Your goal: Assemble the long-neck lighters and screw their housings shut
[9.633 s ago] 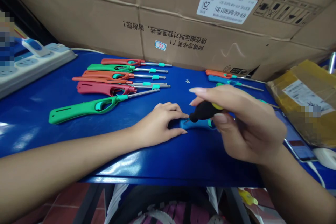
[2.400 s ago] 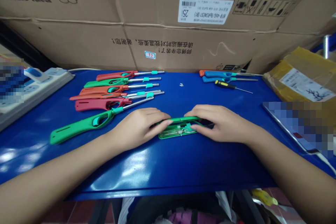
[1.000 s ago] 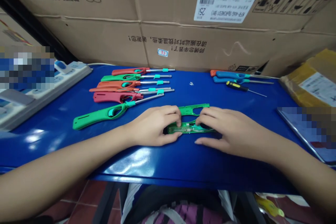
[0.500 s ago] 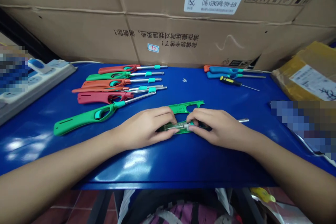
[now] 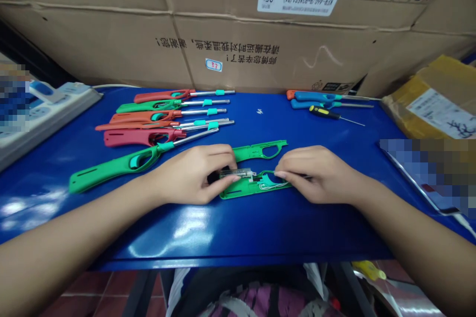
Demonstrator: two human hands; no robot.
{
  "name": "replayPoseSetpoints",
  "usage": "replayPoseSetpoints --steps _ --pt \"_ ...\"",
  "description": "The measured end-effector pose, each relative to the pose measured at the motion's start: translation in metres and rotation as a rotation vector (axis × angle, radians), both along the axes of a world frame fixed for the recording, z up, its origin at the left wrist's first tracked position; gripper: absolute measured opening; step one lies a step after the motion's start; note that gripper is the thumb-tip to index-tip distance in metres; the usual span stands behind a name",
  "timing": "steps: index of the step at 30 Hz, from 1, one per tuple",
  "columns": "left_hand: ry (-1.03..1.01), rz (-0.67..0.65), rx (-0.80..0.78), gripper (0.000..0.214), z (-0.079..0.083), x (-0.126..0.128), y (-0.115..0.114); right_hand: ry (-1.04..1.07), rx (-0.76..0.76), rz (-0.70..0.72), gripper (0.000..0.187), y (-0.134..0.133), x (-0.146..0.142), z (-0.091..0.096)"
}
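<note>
An opened green lighter shell [image 5: 243, 189] lies on the blue table [image 5: 238, 228] in front of me. Its other green half [image 5: 260, 150] rests just behind it. My left hand [image 5: 193, 173] pinches the clear gas tank [image 5: 236, 174] at the shell's left end. My right hand [image 5: 316, 173] is closed on the metal tube end, with thin wires [image 5: 273, 185] showing over the shell. Both hands rest on the table.
Several red, orange and green long lighters [image 5: 156, 124] lie in a row at the left. Blue and orange lighters [image 5: 316, 100] and a black-yellow screwdriver [image 5: 329, 115] lie at the back right. Cardboard boxes [image 5: 238, 25] wall the back. A power strip [image 5: 40, 114] sits far left.
The screwdriver was laid down at the back right. The green lighter was split into two halves. Now the inner tank and wires are lifted partly out of the lower shell.
</note>
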State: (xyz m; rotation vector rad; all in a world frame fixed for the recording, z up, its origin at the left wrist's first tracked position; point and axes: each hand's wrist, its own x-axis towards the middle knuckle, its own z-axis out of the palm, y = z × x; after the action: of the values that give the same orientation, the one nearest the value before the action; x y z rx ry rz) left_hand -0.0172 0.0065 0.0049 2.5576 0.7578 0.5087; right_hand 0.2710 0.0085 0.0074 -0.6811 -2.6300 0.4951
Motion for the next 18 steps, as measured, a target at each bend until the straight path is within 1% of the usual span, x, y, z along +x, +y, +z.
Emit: replayPoseSetpoints --steps 4,7,9,12,14,16,18 --pt "0.008 0.029 -0.018 0.017 -0.004 -0.002 0.004 -0.078 -0.012 -0.029 0.02 0.004 0.004 0.0" --pt "-0.004 0.053 0.008 0.02 -0.006 0.002 0.001 -0.164 -0.001 -0.053 0.029 0.004 0.002 0.0" --pt "-0.014 0.074 0.034 0.023 -0.006 0.005 -0.002 -0.191 -0.03 -0.066 0.029 0.003 -0.001 -0.002" --pt "-0.007 0.064 0.077 0.019 -0.005 0.008 -0.005 -0.17 -0.107 -0.103 0.023 0.0 -0.003 -0.004" --pt "0.018 0.051 0.104 0.023 -0.005 0.009 -0.007 -0.141 -0.152 -0.13 0.02 -0.001 -0.004 -0.006" --pt "0.048 0.043 0.118 0.03 -0.005 0.009 -0.007 -0.107 -0.164 -0.138 0.018 -0.002 -0.005 -0.007" --pt "0.075 0.036 0.108 0.029 -0.006 0.009 -0.008 -0.059 -0.141 -0.131 0.016 -0.001 -0.006 -0.008"
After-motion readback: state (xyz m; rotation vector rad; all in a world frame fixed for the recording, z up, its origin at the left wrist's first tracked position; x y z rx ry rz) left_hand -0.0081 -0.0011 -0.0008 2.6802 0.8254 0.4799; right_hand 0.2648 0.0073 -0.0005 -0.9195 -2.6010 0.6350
